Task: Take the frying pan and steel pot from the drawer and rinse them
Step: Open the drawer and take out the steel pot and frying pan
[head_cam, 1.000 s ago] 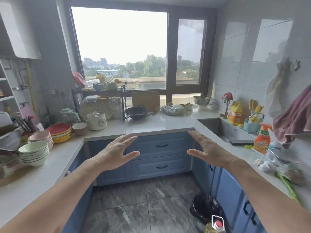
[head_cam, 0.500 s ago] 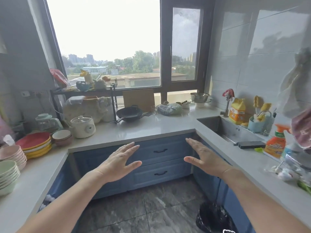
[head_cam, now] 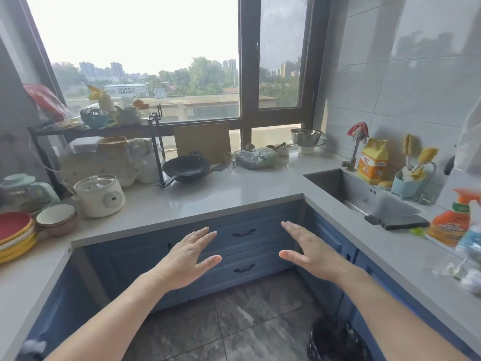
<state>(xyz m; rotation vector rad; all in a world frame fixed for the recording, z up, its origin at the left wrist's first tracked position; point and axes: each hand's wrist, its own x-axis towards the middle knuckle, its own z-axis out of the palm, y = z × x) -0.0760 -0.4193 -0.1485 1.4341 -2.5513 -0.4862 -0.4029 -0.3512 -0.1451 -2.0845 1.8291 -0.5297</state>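
- Both hands are held out flat in the air, fingers straight, gripping nothing: the left hand and right hand hang in front of the blue drawers, apart from them, as if lined up to reach for a handle.
- The top drawer and the lower drawer are both closed, so the steel pot is not in sight; I judge it lies inside one of them, and nothing has been taken out yet.
- A dark pan sits on the counter under the window; I cannot tell whether it is the frying pan the task means.
- The sink lies to the right, near the drawers, handy for rinsing.
- A yellow bag behind the sink and an orange spray bottle on the right carry print, too blurred to read.
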